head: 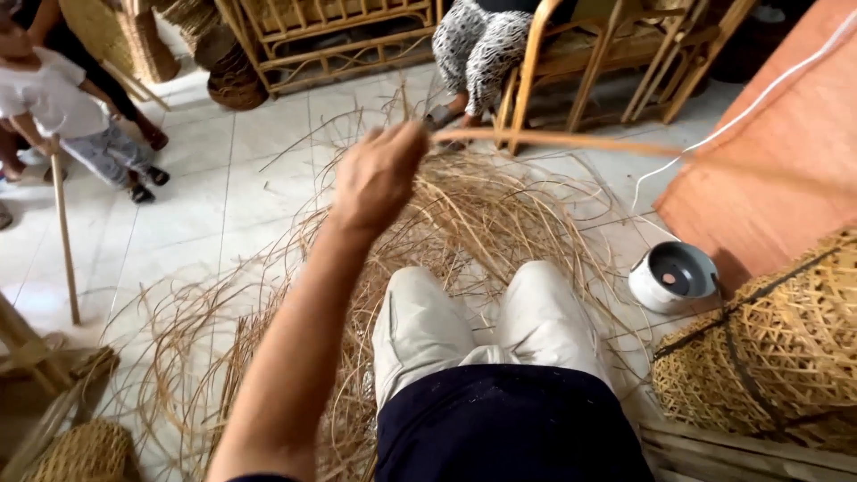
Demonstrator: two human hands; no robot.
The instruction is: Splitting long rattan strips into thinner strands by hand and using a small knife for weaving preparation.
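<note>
— What is the hand doing, up in the middle of the frame?

— The person's left hand [379, 178] is raised at centre top, fingers closed round a long, thin, pale-tan rattan strip [571, 141]. The strip runs from the fist out toward the right edge, blurred along its far end. The right hand is out of view.

— How should that pull go, in your judgement?

— Steady and along the strip's own line, I'd say, with the grip kept firm near the end, so that it slides free of the tangle without kinking or snagging.

— And the strip itself?

— Flat, narrow, straw-coloured, stiff enough to hold nearly straight in the air. Below it, across the white tiled floor [201, 214], lies a loose heap of the same tan rattan strips [482, 214], curling around the person's knees in light-grey trousers [420, 326].

— Anything else nearby?

— A round white pot with a dark inside [672, 277] at centre right, a woven golden cane basket [777, 344] at lower right, bare cane chair frames [330, 36] along the top, and a seated person in patterned trousers [473, 45] at top centre. A child in a white shirt [54, 98] stands at upper left.
</note>
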